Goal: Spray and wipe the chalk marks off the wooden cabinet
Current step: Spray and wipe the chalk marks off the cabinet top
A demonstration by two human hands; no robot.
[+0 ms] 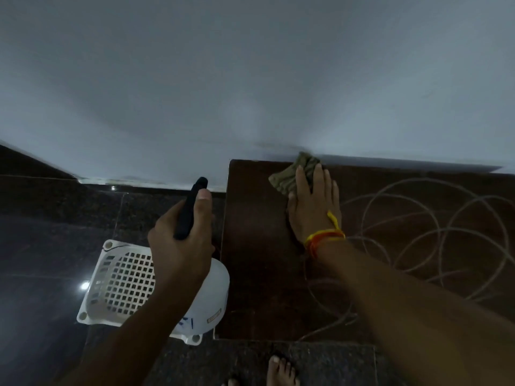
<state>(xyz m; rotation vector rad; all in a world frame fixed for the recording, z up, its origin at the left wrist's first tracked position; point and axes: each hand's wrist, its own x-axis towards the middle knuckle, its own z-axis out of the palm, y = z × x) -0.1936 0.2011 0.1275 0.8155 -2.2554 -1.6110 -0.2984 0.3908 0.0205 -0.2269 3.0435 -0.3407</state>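
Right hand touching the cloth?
Touching. The head view shows the right hand lying flat on the cloth, fingers straight, pressing it against the cabinet top.

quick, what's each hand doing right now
Left hand: closed round the spray bottle, held beside the cabinet.
Right hand: open, fingers straight, pressing the cloth onto the cabinet.

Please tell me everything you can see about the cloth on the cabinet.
The cloth is a small, crumpled rag, olive-brown with darker folds. It lies on the dark wooden cabinet top, near the back left corner, against the wall. The right hand presses it with straight fingers, covering its near part. Chalk loops lie to its right, apart from it.
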